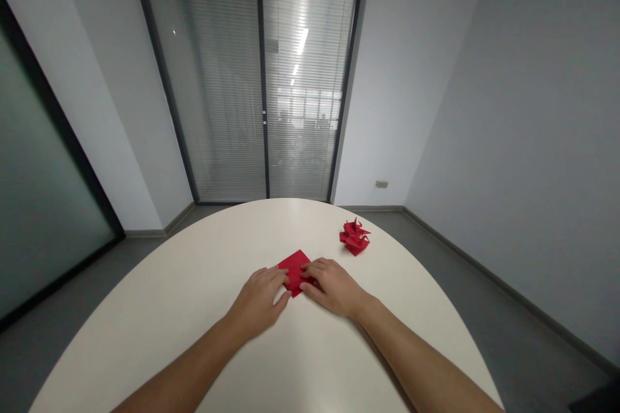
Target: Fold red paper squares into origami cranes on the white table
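Observation:
A square of red origami paper [295,269] lies on the white table in front of me, one corner pointing away. My left hand [261,297] is at its left edge, fingertips on the paper and the thumb by the lower corner. From the other side, my right hand [336,286] holds the right edge, with curled fingers on top and the thumb near the bottom corner. The right fingers cover that corner of the sheet. Farther back to the right sits a small cluster of red folded-paper pieces [354,237] with pointed tips, resembling origami cranes.
The round white table [194,297] has a curved edge at the back and on both sides. Beyond it stand a glass partition with blinds [217,90] and grey-white walls [533,110]. A wall socket [382,184] is low on the back wall.

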Motion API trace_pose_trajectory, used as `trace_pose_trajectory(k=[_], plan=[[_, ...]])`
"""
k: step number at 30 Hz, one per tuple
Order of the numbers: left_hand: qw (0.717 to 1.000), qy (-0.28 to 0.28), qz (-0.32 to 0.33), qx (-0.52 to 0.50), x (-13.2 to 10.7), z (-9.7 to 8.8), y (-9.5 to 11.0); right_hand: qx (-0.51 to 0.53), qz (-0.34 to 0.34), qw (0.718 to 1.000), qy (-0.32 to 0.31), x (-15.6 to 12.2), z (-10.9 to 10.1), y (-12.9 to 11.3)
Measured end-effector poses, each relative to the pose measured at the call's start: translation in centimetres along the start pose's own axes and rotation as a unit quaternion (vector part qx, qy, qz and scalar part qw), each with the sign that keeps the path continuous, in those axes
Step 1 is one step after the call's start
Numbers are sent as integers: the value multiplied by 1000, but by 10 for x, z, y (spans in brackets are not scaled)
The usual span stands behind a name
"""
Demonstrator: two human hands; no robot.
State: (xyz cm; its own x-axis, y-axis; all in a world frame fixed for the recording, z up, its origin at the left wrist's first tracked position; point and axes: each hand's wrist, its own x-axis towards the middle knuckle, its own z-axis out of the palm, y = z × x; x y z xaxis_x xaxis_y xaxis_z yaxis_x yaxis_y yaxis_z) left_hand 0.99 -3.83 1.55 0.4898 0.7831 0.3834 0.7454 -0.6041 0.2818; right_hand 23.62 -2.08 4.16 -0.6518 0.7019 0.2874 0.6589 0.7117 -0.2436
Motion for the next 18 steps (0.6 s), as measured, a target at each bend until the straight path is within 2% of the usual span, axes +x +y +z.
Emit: trace_pose_trajectory(k=[8, 18], plan=[[1000, 12, -9, 3, 3, 0, 1, 34, -14, 999, 1, 0, 2, 3], [998, 18, -56, 29, 4, -1, 2, 41, 26, 998, 29, 1, 11, 9]])
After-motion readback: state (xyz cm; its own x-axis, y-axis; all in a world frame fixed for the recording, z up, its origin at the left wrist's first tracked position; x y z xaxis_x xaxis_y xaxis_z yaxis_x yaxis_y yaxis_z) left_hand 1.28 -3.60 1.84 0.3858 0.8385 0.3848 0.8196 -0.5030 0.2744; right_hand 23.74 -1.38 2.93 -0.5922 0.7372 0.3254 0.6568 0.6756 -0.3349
